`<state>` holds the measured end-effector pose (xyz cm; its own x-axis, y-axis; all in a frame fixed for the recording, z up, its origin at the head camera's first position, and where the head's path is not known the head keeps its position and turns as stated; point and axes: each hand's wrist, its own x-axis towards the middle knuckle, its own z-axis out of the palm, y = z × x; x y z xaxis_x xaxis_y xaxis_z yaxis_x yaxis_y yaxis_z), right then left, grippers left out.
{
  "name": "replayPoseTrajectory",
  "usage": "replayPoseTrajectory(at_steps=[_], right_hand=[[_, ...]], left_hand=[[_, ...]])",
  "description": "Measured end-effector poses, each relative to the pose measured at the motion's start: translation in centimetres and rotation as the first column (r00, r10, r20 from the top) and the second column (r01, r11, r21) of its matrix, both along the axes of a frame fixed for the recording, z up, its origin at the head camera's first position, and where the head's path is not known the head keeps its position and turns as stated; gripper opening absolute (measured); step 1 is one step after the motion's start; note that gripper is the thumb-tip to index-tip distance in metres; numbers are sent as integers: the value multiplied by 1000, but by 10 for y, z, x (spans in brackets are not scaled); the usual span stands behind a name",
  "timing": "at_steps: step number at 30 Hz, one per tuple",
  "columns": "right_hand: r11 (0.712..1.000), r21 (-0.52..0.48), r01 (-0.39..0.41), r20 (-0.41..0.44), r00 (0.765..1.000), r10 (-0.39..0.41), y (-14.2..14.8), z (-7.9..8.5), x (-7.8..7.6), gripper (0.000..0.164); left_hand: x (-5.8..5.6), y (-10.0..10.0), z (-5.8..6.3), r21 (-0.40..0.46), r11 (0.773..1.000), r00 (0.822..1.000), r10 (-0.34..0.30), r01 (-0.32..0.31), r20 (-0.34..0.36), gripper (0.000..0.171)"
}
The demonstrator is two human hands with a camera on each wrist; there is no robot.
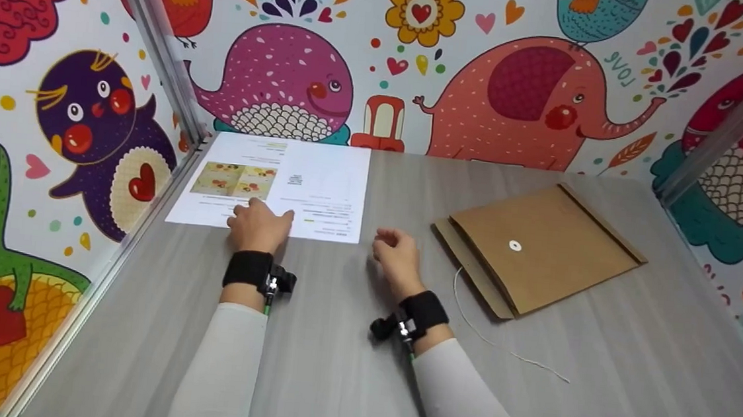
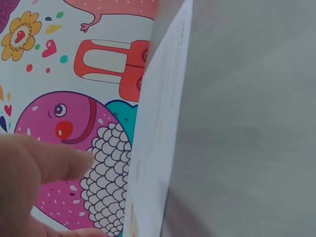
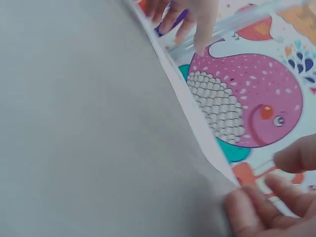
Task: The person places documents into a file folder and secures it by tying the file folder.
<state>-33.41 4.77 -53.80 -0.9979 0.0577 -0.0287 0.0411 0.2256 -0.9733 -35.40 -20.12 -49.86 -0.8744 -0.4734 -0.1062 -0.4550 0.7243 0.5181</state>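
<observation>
A white printed sheet [image 1: 323, 185] with a picture of food-like shapes lies at the back left of the table. Over its near edge is my left hand [image 1: 259, 226], fingers loosely bent, holding nothing; whether it touches the paper cannot be told. Just off the sheet's near right corner, my right hand [image 1: 397, 257] has loosely curled fingers and no object in them. The right wrist view shows that hand [image 3: 276, 207] close to the paper's edge [image 3: 197, 128]. To its right a brown string-tie document envelope [image 1: 541, 248] rests at an angle, with a white button [image 1: 514, 245].
From the envelope's flap side a thin white string [image 1: 500, 344] trails toward the front right. Cartoon-printed panels [image 1: 383, 57] wall the grey wooden table [image 1: 332, 364] at the back and sides. Metal posts [image 1: 159, 39] stand at the corners.
</observation>
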Motion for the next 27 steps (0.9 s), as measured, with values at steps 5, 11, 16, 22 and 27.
replayPoseTrajectory(at_steps=[5, 11, 16, 22, 27], right_hand=[[987, -85, -136, -17, 991, 135, -12, -5, -1, 50], [942, -130, -310, -15, 950, 310, -17, -6, 3, 62], [935, -135, -329, -13, 944, 330, -17, -8, 4, 62], [922, -202, -330, 17, 940, 341, -15, -7, 1, 64], [906, -249, -344, 25, 932, 361, -14, -5, 1, 61]], left_hand=[[-1, 7, -7, -9, 1000, 999, -24, 24, -22, 79], [-1, 5, -12, 35, 999, 1000, -24, 24, -8, 76], [-1, 4, -15, 63, 997, 999, -36, 35, 12, 78], [-3, 3, -13, 106, 994, 999, -35, 34, 14, 84], [-5, 6, -11, 132, 991, 999, -31, 33, -15, 82]])
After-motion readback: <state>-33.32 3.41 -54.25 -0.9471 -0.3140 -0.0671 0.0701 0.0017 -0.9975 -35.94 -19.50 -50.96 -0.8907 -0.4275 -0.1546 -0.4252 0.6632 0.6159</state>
